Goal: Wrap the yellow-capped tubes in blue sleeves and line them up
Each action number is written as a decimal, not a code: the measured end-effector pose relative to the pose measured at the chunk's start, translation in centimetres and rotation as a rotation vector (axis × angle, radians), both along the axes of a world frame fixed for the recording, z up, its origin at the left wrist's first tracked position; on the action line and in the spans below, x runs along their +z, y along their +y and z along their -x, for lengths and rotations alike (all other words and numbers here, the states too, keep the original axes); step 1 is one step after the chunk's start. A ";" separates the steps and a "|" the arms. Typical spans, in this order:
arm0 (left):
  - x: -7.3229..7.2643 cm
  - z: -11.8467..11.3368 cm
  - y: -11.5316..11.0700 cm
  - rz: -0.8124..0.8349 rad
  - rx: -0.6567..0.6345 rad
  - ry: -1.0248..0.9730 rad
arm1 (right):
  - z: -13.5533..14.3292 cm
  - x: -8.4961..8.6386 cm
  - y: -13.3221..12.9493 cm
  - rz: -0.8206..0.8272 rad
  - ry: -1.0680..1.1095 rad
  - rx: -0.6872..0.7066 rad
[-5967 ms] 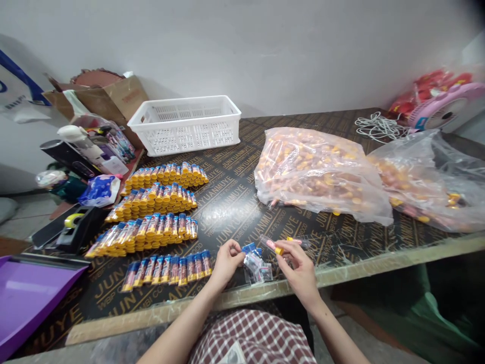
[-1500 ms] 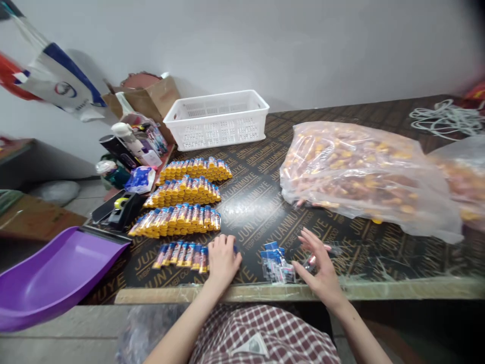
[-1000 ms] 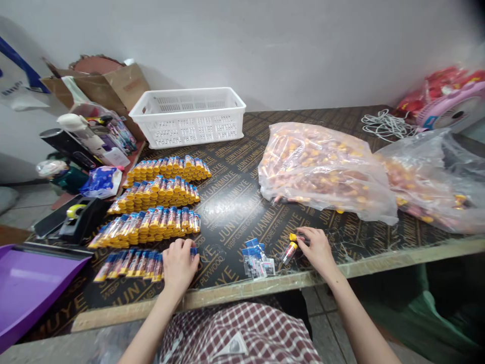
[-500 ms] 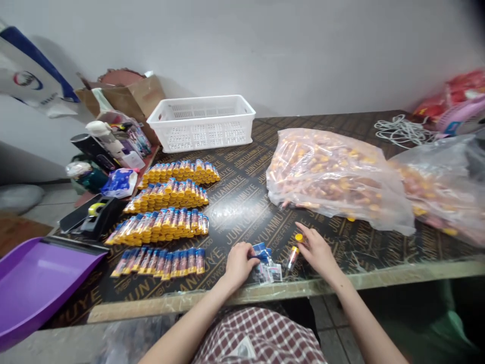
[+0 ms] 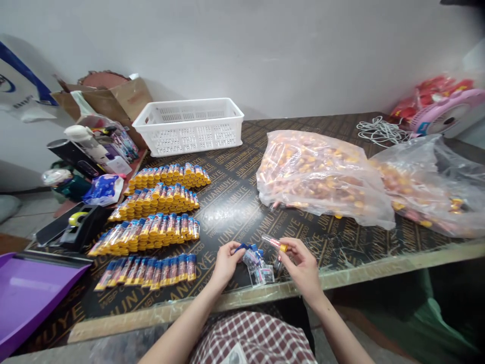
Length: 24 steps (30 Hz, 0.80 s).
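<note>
My right hand (image 5: 301,263) grips a small clear tube (image 5: 272,241) by its yellow-capped end; the tube points left, lifted a little off the table. A second tube (image 5: 279,261) shows partly beneath those fingers. My left hand (image 5: 228,261) pinches the blue end of a small printed plastic sleeve (image 5: 241,247) at the edge of a loose pile of such sleeves (image 5: 258,265), clear with blue ends. Left of this hand lies a single row of filled tubes (image 5: 155,271) with blue and yellow ends. Behind it are stacked rows of the same tubes (image 5: 151,233).
A large translucent bag (image 5: 314,177) of yellow-capped pieces lies right of centre, with another bag (image 5: 428,192) beside it. A white basket (image 5: 193,134) stands at the back. At left are a tape dispenser (image 5: 81,227) and a purple dustpan (image 5: 34,298). A pink fan (image 5: 443,114) sits far right.
My right hand has picked up a yellow-capped tube and brought it left, towards the sleeves. My left fingers now pinch a sleeve's blue end. The view has shifted slightly right.
</note>
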<state>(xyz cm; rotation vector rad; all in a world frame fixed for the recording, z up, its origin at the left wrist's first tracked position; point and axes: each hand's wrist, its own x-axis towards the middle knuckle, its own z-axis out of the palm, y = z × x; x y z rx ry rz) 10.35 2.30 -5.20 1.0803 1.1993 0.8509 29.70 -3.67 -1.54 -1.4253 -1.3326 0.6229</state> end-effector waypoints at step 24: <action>1.1 0.8 1.4 0.223 0.407 -0.236 | 3.2 0.2 -1.6 -0.146 -0.101 0.055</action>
